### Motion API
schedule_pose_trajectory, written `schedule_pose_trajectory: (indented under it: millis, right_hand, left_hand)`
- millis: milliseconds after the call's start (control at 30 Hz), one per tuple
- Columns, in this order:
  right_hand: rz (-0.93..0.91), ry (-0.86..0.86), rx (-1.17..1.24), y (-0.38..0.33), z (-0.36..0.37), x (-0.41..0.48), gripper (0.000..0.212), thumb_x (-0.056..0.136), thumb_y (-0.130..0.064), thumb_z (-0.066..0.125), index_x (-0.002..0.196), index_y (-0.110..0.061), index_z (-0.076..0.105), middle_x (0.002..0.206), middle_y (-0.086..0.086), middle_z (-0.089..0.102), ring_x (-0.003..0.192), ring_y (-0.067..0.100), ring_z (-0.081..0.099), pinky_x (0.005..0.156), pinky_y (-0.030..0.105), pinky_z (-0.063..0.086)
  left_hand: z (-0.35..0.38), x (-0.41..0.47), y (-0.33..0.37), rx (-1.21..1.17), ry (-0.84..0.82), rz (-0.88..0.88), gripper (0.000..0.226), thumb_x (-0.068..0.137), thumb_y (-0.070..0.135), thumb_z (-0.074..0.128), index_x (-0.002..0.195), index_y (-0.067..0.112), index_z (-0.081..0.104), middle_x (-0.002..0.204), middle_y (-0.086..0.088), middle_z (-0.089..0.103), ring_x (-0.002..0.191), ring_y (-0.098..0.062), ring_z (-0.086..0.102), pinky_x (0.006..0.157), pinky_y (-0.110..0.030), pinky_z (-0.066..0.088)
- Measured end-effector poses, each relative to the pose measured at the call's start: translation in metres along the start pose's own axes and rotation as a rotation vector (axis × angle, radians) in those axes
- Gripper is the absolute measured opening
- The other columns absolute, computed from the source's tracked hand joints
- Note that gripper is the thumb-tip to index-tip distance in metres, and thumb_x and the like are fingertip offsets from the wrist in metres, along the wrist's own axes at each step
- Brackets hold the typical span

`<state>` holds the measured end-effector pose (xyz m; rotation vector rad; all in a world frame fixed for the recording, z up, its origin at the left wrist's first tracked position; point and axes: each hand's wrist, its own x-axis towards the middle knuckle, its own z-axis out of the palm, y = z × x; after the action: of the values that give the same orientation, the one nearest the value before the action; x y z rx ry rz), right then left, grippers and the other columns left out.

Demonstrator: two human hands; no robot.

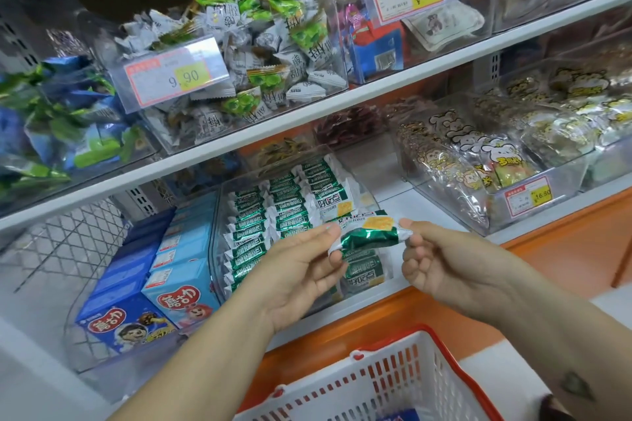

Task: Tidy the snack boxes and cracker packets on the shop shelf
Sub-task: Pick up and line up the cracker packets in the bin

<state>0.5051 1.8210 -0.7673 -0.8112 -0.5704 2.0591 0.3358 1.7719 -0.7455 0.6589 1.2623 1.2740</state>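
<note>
Left hand [301, 270] and right hand [441, 260], two in all, share one green cracker packet [367, 234], held level just in front of the clear bin [216, 243] on the lower shelf. The bin holds three rows of green packets [260, 225]; left of it stand two rows of blue snack boxes [178, 284]. One white basket [393, 383] sits nearest. The hands hide the bin's near right part. Each hand pinches a crimped end, palms inward, spare fingers curled
</note>
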Motion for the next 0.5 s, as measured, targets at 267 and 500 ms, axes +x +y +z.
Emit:
schedule_pose_trajectory:
  millis: [267,500]
  right_hand:
    - [0.023,-0.027,0.021,0.000,0.001,-0.004,0.012,0.088,-0.006,0.056,0.077,-0.006,0.060,0.046,-0.002,0.051,0.037,0.005,0.046,0.040,0.014,0.044]
    - [-0.311,-0.061,-0.536,-0.007,-0.004,-0.009,0.011,0.092,-0.015,0.055,0.082,-0.011,0.057,0.043,0.000,0.049,0.041,0.010,0.040,0.052,0.023,0.039]
  left_hand:
    - [-0.003,-0.005,-0.002,-0.098,-0.013,-0.083,0.024,0.062,0.015,0.073,0.081,0.007,0.060,0.059,-0.001,0.059,0.045,-0.005,0.058,0.061,-0.024,0.058]
    - [-0.010,-0.006,0.005,0.544,0.039,0.377,0.032,0.076,0.024,0.070,0.105,0.020,0.059,0.060,0.009,0.057,0.042,-0.004,0.046,0.047,-0.016,0.041]
